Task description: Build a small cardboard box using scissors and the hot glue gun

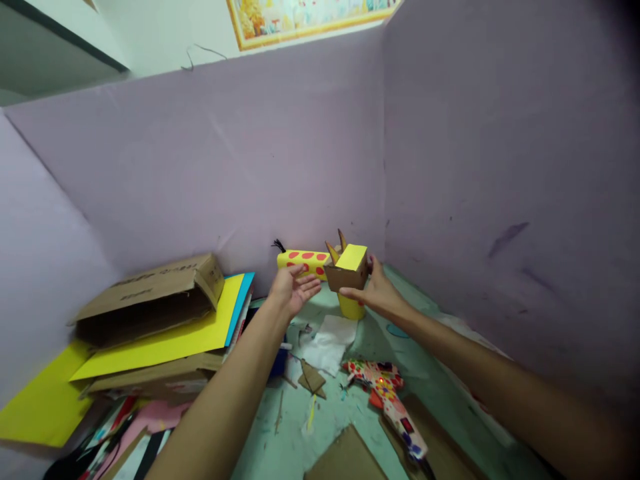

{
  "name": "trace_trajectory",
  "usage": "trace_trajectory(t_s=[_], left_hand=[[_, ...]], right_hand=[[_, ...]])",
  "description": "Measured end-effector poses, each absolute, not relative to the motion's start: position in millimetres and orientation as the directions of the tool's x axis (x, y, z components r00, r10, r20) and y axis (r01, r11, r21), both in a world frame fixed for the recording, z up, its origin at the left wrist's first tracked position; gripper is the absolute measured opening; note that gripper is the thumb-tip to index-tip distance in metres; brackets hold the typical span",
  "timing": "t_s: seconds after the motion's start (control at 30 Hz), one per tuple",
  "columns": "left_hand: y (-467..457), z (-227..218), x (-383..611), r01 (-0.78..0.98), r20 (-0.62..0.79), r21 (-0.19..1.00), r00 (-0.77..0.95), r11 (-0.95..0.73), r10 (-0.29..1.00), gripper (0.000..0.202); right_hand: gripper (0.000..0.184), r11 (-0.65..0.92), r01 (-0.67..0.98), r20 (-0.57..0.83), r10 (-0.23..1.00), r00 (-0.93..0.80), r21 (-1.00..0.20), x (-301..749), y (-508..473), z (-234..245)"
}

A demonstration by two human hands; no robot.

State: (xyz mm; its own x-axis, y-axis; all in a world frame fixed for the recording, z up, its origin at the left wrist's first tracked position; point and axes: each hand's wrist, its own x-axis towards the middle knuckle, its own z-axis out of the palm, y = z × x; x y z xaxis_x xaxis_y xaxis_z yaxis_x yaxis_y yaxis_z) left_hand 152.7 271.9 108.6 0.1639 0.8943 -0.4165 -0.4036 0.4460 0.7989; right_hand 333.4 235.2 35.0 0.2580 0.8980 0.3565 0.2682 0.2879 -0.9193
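A cardboard craft giraffe stands near the back corner: a yellow body with red spots (pixel 306 260), a brown box head with a yellow top (pixel 347 270) and two brown horns, on a yellow neck (pixel 351 307). My right hand (pixel 376 291) rests against the right side of the head, fingers curled round it. My left hand (pixel 293 289) hovers just left of the head, palm up, fingers spread, holding nothing.
Purple partition walls (pixel 500 167) close in the back and right. At left lie an open cardboard box (pixel 150 297) on yellow and blue sheets (pixel 165 340). On the green table are white paper (pixel 327 343), cardboard scraps (pixel 313 379) and a patterned paper figure (pixel 387 393).
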Motion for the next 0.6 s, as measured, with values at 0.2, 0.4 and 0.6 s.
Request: trace_trajectory(t_s=[0.2, 0.4, 0.6], left_hand=[[275, 75, 121, -0.301, -0.36, 0.895, -0.052, 0.329, 0.931, 0.035], [264, 50, 107, -0.17, -0.333, 0.933, -0.079, 0.317, 0.939, 0.034], [249, 32, 98, -0.055, -0.31, 0.95, -0.085, 0.306, 0.947, 0.033]], right_hand=[[0.076, 0.291, 0.177, 0.333, 0.894, 0.3, -0.94, 337, 248, 37], [0.071, 0.293, 0.111, 0.31, 0.929, 0.201, -0.95, 350, 260, 40], [0.078, 0.321, 0.129, 0.336, 0.934, 0.12, -0.938, 353, 282, 40]])
